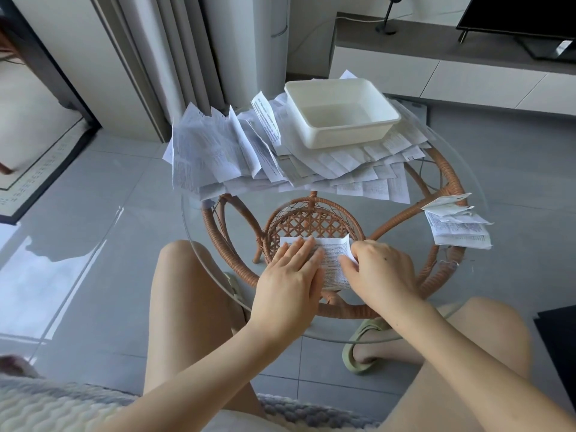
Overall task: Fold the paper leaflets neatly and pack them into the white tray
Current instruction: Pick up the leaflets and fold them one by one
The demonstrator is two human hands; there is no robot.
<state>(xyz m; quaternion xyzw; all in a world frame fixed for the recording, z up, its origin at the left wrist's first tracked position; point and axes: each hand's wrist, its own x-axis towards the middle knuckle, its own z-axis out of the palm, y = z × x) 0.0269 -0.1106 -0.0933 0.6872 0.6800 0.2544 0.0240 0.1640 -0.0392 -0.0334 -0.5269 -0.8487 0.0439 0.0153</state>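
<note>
A small printed leaflet [331,264] lies on the glass tabletop near its front edge. My left hand [290,282] presses flat on its left part with straight fingers. My right hand [378,272] pinches the leaflet's right edge, which is lifted and curling over. A white tray [383,127] stands with nothing in it at the back of the table, on top of a wide heap of unfolded leaflets [230,154]. A few folded leaflets [455,224] lie at the table's right rim.
The round glass top [218,275] rests on a rattan frame [311,221] with a woven basket under the centre. My bare knees sit close under the front rim. A TV unit stands behind, a curtain at the back left.
</note>
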